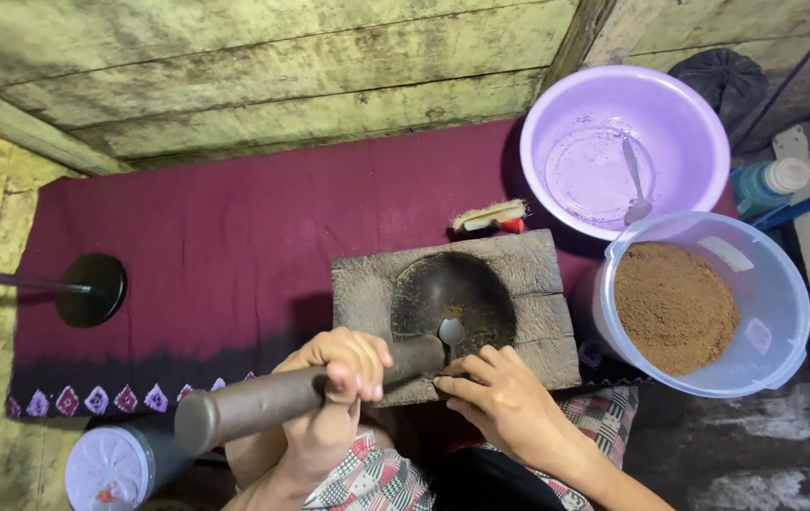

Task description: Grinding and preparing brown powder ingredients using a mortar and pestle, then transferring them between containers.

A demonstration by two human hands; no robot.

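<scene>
From the head view, the left hand (334,378) has a closed grip around a long dark pestle (301,393). The fingers hide its middle. Its long side runs from 8 o'clock to 2 o'clock, and the far tip points into the dark hollow of the stone mortar (537,265). The right hand (499,397) rests on the mortar's near edge at 6 o'clock and pinches a small spoon (451,332); its handle is hidden. At 3 o'clock sits a clear tub of brown powder (675,308). A purple bowl (689,123) is at 1 o'clock.
</scene>
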